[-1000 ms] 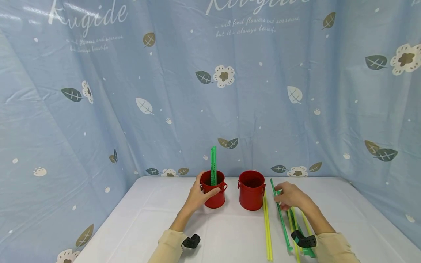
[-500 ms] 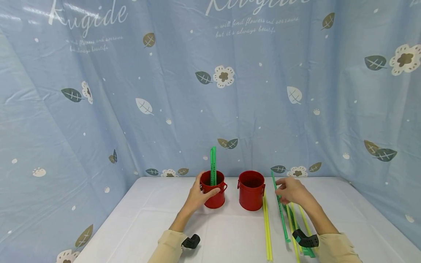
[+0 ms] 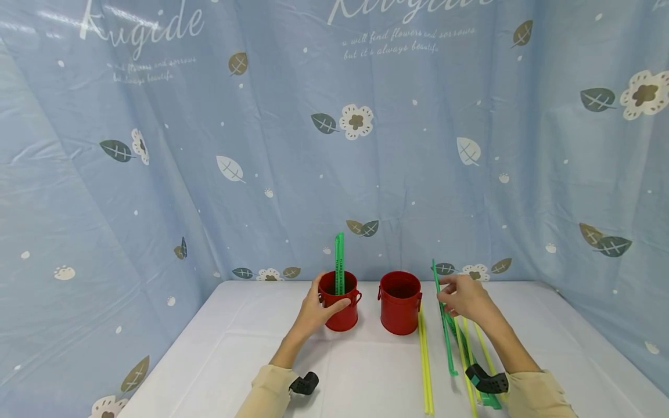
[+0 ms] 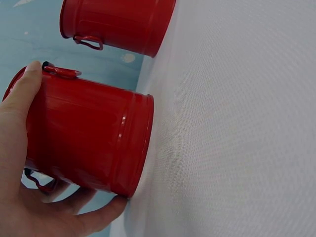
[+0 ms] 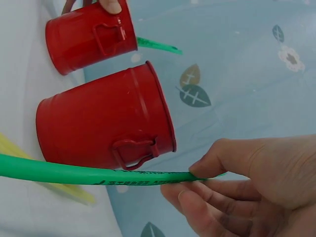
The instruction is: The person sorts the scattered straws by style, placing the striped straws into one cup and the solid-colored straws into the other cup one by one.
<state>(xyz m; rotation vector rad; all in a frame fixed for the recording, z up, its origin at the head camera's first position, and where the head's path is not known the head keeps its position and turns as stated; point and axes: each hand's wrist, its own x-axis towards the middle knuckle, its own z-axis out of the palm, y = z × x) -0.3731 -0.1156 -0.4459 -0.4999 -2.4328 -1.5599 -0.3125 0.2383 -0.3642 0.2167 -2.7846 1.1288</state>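
Note:
My left hand (image 3: 312, 313) grips the left red bucket (image 3: 342, 317), thumb and fingers spread round its side. Two green sticks (image 3: 340, 261) stand upright in this bucket. To its right is a second red bucket (image 3: 399, 313); no stick rises above its rim. My right hand (image 3: 465, 299) pinches a long thin green stick (image 3: 447, 342) between thumb and fingers. In the right wrist view, dark print runs along this green stick (image 5: 123, 177), which passes close by the second bucket. It hangs steeply, its lower end raised off the white table.
Two yellow sticks (image 3: 425, 371) lie right of the second bucket. Further right, under my right forearm, lie more yellow sticks (image 3: 486, 348) and some green ones (image 3: 490, 400), partly hidden. A blue patterned curtain (image 3: 292, 174) hangs behind the white table (image 3: 235, 337).
My right hand has risen slightly with the green stick, lifting its lower end from the table and bringing its top higher. My left hand and both buckets have stayed put.

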